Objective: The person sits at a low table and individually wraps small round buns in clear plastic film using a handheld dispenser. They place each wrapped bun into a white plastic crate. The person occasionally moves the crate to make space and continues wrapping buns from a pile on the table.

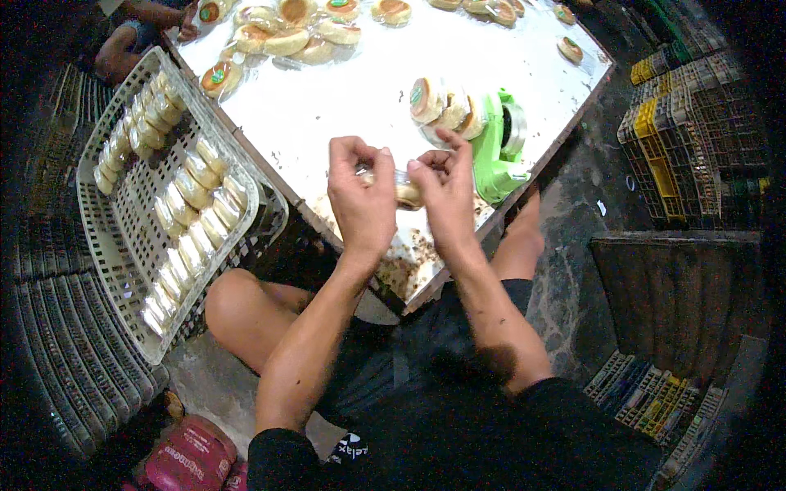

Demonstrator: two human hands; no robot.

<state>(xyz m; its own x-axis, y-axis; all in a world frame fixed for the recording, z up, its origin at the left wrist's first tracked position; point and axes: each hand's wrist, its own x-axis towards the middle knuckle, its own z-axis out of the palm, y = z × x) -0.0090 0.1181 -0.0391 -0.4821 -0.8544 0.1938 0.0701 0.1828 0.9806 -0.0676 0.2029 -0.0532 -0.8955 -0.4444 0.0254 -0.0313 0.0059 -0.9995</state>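
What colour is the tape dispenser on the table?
Bright green tape dispenser, seen in the head view.

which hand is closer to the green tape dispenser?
Right. The right hand is just left of the green tape dispenser, almost touching it; the left hand is farther left, beyond the wrapped pastry.

A low white table (344, 98) bears wrapped round pastries (286, 41), a green tape dispenser (501, 147) and crumbs (409, 254).

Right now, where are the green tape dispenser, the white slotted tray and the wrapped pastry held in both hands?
green tape dispenser (501, 147), head view, on its green body.
white slotted tray (123, 237), head view, on a bare stretch of its slotted floor.
wrapped pastry (406, 193), head view, on the part showing between the hands.
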